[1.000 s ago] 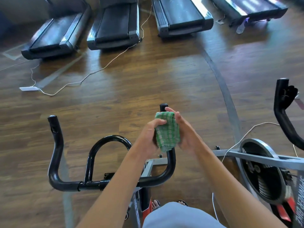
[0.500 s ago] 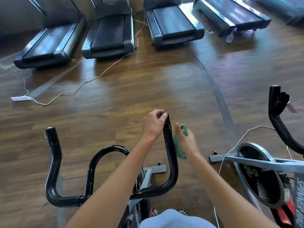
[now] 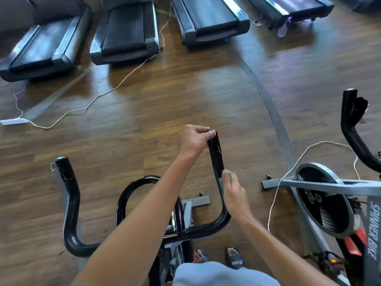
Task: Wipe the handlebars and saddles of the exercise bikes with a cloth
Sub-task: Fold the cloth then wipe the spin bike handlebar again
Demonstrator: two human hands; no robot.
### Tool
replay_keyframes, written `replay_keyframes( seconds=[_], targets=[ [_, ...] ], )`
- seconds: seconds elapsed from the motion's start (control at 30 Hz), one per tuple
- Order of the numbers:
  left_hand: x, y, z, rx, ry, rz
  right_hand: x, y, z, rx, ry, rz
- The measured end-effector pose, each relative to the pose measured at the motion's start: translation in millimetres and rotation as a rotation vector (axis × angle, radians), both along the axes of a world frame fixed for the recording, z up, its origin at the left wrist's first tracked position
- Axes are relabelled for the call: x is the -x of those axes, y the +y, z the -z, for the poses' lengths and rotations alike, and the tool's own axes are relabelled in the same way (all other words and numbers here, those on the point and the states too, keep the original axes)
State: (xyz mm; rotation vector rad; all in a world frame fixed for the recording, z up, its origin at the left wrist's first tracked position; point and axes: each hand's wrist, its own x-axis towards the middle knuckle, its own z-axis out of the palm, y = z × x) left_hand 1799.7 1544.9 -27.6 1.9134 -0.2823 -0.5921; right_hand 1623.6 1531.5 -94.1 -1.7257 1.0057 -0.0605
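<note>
The green cloth [image 3: 225, 181], low and right of centre in the frame, has slid down the right prong of the black handlebar [image 3: 216, 162] since half a second ago. The right hand [image 3: 234, 195] presses it against the bar, fingers mostly extended along it. The left hand [image 3: 193, 139] still pinches the prong's tip, forearm stretched forward. A second bike [image 3: 329, 203] stands at right.
</note>
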Motion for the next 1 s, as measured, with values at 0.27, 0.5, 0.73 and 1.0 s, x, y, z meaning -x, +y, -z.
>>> replay_keyframes(
  seconds=[0.27,0.5,0.73,1.0],
  targets=[
    [2.4,0.4,4.3,-0.015,-0.087,0.019,-62.9,-33.2,-19.0,0.085,-0.194,-0.028],
    [-3.4,-1.3,10.7,0.001,-0.110,0.057,-6.5,13.9,8.9,0.052,-0.007,0.166],
    [9.8,-0.1,21.3,0.099,-0.116,-0.010,-8.3,147.5,-2.5,-0.487,-0.177,1.003],
    [8.8,0.7,22.4,0.117,-0.116,-0.005,-10.7,146.8,-1.0,-0.773,-0.243,1.142]
  ],
)
